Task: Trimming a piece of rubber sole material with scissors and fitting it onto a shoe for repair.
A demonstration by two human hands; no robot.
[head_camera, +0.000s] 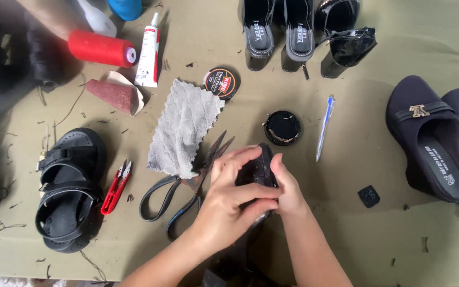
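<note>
Head view, from left to right: a black sandal (pixel 70 188) lies by the mat's left edge, then red snips (pixel 115 187), a grey cloth (pixel 183 128) and big scissors (pixel 179 186). At centre the left hand (pixel 229 199) wraps its fingers over a black shoe piece (pixel 258 170), while the right hand (pixel 288 191) pinches its right side; this looks like pressing or rubbing. An open polish tin (pixel 282 127) sits just above, and a pen (pixel 324 127) and dark shoes (pixel 436 138) lie to the right. Bare mat between the hands and the tin leaves room to reach.
</note>
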